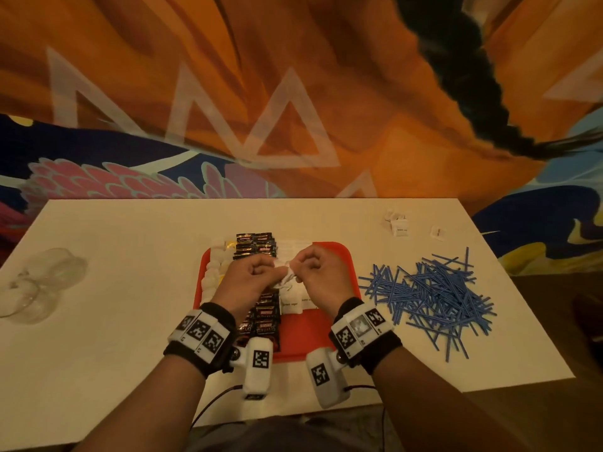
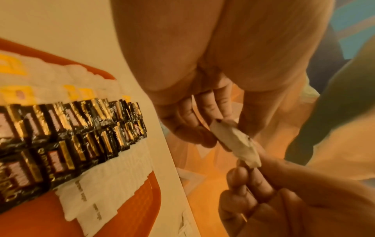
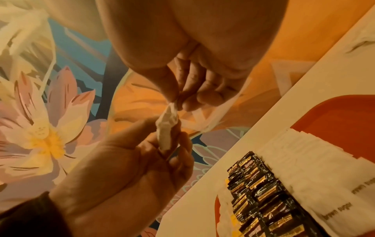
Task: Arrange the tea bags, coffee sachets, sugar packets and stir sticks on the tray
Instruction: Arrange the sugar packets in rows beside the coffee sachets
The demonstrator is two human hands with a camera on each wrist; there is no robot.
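Pinching one crumpled white sugar packet (image 1: 284, 276) between both sets of fingertips, left hand (image 1: 251, 278) on one end, right hand (image 1: 321, 272) on the other, remaining fingers curled in. Held just above the red tray (image 1: 339, 256), likely to flatten it before laying it down. Directly below: row of white sugar packets (image 1: 295, 300), overlapped like shingles to save room. Left of that: double column of dark coffee sachets (image 1: 257, 246) running near to far. Further left: white tea bags (image 1: 213, 269) with yellow tags along the tray's left edge. Right of the tray, on the white table (image 1: 130, 288): loose pile of blue stir sticks (image 1: 434, 295), not yet placed. Far right: few stray sugar packets (image 1: 399, 225). Far left: clear plastic cups (image 1: 39, 285).
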